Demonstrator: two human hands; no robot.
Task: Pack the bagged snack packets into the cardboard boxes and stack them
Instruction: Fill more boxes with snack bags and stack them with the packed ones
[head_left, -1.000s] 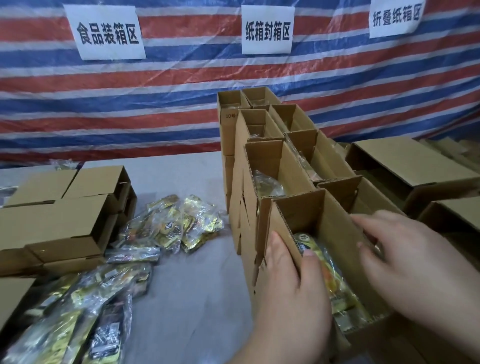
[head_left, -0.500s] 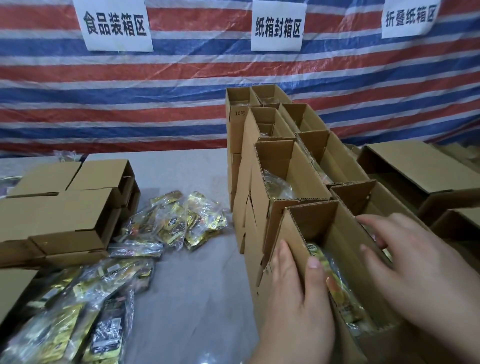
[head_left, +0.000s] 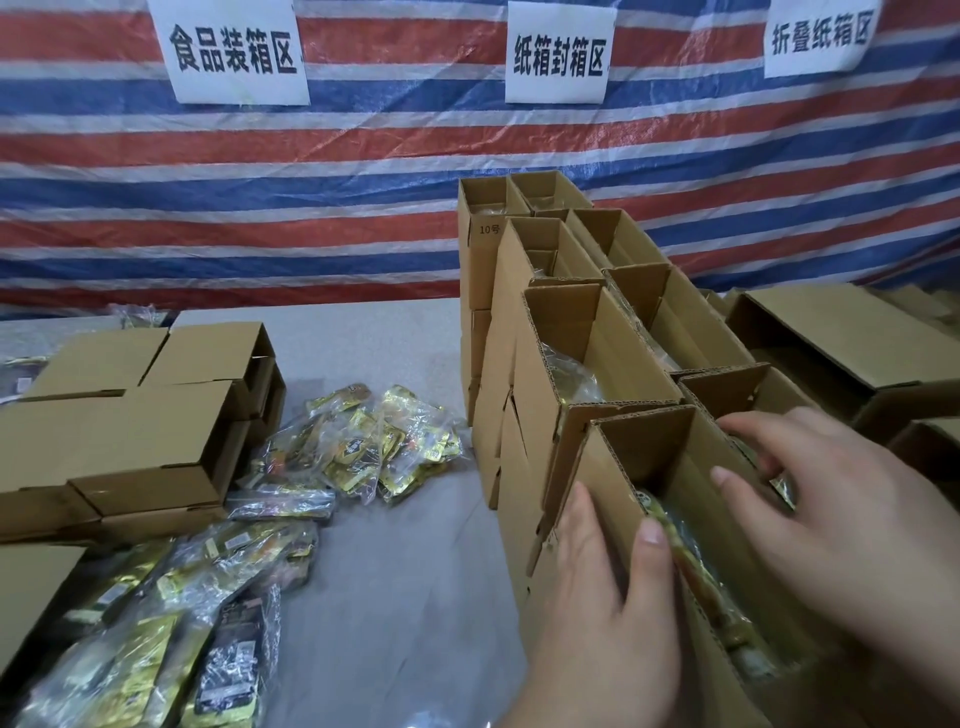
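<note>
Snack packets (head_left: 358, 457) left of open boxes (head_left: 587, 364), on table (head_left: 395, 597).

Open brown cardboard boxes (head_left: 587, 332) stand upright in stacked rows; the nearest box (head_left: 613, 483) holds a clear bagged packet (head_left: 696, 582). More gold-and-black snack packets (head_left: 363, 447) lie heaped on the grey table's left

A makeshift packing station, this; a striped tarpaulin (head_left: 363, 156) backdrop with paper zone signs (head_left: 236, 52), open cardboard boxes (head_left: 587, 353) in rows, bagged snack packets (head_left: 374, 447) heaped across the desk (head_left: 405, 597).
</note>
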